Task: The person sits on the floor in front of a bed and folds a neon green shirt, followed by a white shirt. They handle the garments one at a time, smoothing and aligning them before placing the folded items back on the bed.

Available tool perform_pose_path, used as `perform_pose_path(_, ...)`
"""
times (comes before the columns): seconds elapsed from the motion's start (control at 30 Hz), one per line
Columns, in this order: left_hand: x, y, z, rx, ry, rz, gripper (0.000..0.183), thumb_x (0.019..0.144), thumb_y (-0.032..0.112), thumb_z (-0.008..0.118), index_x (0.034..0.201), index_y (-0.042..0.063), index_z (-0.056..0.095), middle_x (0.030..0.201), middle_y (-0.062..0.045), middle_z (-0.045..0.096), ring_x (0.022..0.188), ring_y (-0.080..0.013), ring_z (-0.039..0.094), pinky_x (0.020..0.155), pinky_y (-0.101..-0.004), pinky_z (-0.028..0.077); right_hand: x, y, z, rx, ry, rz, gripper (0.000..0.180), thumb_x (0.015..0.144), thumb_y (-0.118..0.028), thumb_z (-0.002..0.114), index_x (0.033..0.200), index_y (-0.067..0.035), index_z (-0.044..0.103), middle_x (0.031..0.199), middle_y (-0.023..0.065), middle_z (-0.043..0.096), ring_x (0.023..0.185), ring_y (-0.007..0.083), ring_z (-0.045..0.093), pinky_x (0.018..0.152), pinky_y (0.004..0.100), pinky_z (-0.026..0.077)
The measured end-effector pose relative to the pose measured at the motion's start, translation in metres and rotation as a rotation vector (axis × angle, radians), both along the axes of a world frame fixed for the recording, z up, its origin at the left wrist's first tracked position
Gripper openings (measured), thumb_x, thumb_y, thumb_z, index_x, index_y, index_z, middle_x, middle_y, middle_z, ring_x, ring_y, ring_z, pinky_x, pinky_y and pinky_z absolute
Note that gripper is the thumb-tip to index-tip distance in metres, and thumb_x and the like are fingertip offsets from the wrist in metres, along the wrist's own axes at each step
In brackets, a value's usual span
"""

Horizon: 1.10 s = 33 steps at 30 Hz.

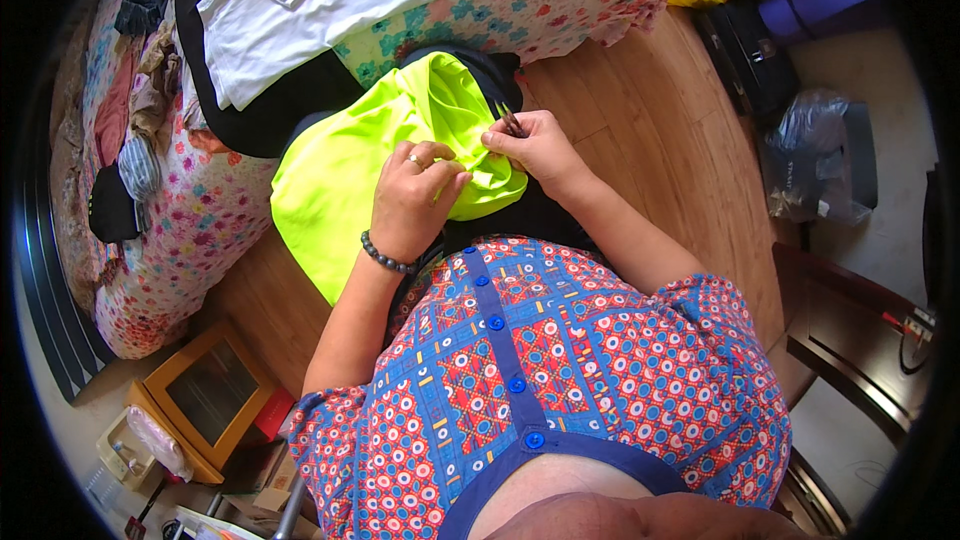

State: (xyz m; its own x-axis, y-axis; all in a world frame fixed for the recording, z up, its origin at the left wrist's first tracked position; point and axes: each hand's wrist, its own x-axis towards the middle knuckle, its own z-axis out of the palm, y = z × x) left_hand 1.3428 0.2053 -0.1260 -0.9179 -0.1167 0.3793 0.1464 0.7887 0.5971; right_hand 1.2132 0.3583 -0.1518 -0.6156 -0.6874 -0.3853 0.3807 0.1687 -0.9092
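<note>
A neon yellow-green garment (345, 165) lies bunched over my lap, its upper part gathered in folds. My left hand (420, 184), with a ring and a dark bead bracelet (384, 258) at the wrist, pinches the fabric at the garment's near edge. Opposite it, my right hand (531, 144) grips the same cloth between thumb and fingers. A small dark pointed tool (510, 120), perhaps small scissors or tweezers, sticks up from my right hand. Its lower part is hidden by the fingers.
Ahead is a bed with a floral cover (555, 7), bearing a white shirt (300, 7), black cloth (292, 101) and other clothes. A black case (754, 52) and a plastic-wrapped item (814, 157) stand right on the wooden floor (660, 120). A wooden cabinet (217, 390) is lower left.
</note>
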Motion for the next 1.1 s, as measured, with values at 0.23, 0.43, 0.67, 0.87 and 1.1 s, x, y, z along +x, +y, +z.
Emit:
perform_pose_path(0.23,0.000,0.005,-0.010,0.017,-0.003,0.039,0.011,0.077,0.004,0.067,0.087,0.005,0.064,0.078,-0.009,0.063,0.072,-0.0265,0.059,0.065,-0.0341,0.048,-0.001,0.001,-0.005,-0.057,-0.109,-0.044,0.008,0.084,-0.012,0.068,0.084,-0.005,0.064,0.067,0.0016,0.063,0.048,0.0039,0.046,0.044,0.0193,0.033)
perform_pose_path(0.43,-0.003,0.010,-0.019,0.261,-0.171,0.182,0.010,0.080,0.010,0.065,0.089,0.008,0.063,0.072,-0.014,0.061,0.068,-0.0309,0.060,0.060,-0.0387,0.048,-0.002,0.002,-0.004,-0.091,-0.124,-0.028,0.009,0.082,-0.008,0.068,0.087,-0.005,0.062,0.071,0.0022,0.064,0.053,0.0045,0.050,0.047,0.0195,0.038)
perform_pose_path(0.67,-0.010,0.014,-0.011,0.169,-0.236,0.165,0.011,0.079,0.015,0.067,0.089,0.009,0.064,0.068,-0.012,0.061,0.064,-0.0306,0.061,0.057,-0.0394,0.048,0.002,0.001,0.001,-0.059,-0.039,-0.030,0.011,0.081,-0.007,0.068,0.088,-0.003,0.060,0.073,0.0004,0.061,0.061,0.0052,0.054,0.052,0.0203,0.041)
perform_pose_path(0.87,-0.009,0.016,-0.016,0.009,-0.003,0.134,0.009,0.080,0.014,0.067,0.083,0.006,0.063,0.067,-0.012,0.062,0.062,-0.0284,0.062,0.055,-0.0370,0.049,-0.002,0.003,-0.005,-0.077,-0.098,-0.050,0.012,0.080,-0.007,0.069,0.086,-0.004,0.059,0.069,0.0001,0.059,0.054,0.0047,0.049,0.046,0.0198,0.036)
perform_pose_path(1.1,-0.007,0.014,-0.027,0.665,-0.190,0.218,0.008,0.088,0.008,0.061,0.086,0.001,0.058,0.072,-0.012,0.067,0.068,-0.0208,0.069,0.060,-0.0272,0.051,-0.004,0.005,-0.003,0.007,0.015,-0.003,0.014,0.079,-0.006,0.069,0.087,-0.002,0.058,0.070,-0.0003,0.058,0.057,0.0048,0.050,0.049,0.0206,0.038)
